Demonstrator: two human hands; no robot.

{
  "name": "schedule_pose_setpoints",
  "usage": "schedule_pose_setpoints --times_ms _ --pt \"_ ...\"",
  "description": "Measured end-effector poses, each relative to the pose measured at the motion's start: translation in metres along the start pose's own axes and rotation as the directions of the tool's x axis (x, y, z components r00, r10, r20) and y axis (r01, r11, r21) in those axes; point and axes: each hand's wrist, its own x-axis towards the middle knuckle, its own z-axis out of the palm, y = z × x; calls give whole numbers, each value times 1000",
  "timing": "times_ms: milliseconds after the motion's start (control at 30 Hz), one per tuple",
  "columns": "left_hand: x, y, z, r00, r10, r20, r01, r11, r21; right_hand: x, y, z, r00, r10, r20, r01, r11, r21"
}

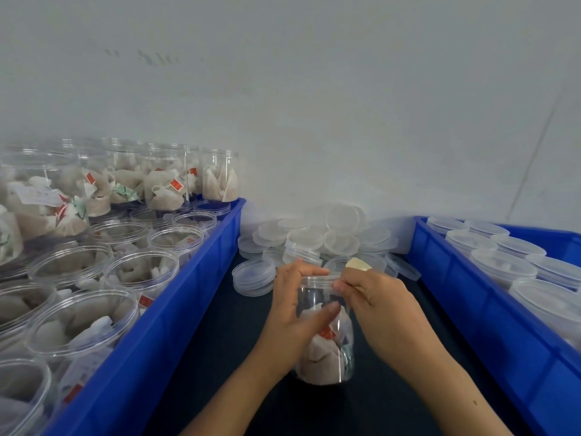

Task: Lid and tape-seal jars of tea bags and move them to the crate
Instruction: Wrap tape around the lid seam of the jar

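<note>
Far left: long blue plastic crate [176,313] packed with clear round plastic jars without lids [124,272], each part-filled with beige tea bags; red tags show on some strings. A back row of taller-standing jars [220,174] sits at the crate's far end against the pale wall.

Centre, on the dark tabletop [220,357] between the two crates: loose heap of translucent round plastic lids [314,237], some stacked, some lying flat, a few tilted against the wall.

In front of the heap: clear cylindrical plastic jar [327,335], upright on the dark surface, lid on. See-through wall, ribbed lid rim, lower half filled with beige tea bags, one red tag visible against the front wall.

Left hand [295,309] wraps the jar's left side, fingers curled over the lid edge, thumb pressed across the front wall. Firm hold.

Right hand [374,297] is at the lid's right edge, fingertips pinched together at the rim. Looks like it pinches a thin clear tape strip, too faint to confirm. A small cream-coloured object [358,264] pokes out above its knuckles; unclear what it is.

Far right: second blue plastic crate [471,309] holding rows of lidded clear jars [503,265], translucent tops facing up.
</note>
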Motion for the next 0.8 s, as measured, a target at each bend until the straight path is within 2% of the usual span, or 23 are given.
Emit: schedule_pose_setpoints --times_ms 100,367,600,800 --pt "2 2 -1 999 -27 -26 25 996 -89 0 -2 1 1000 -5 14 6 999 -54" --pt "5 1 2 997 -44 -59 37 993 -112 -1 -5 6 999 29 -30 -31 998 -61" --pt "6 0 3 997 -19 -68 14 997 -77 0 -8 10 996 67 -65 -70 997 -33" --pt "10 -2 4 990 47 -132 -51 998 -29 1 -4 8 992 109 -60 -111 993 -38"
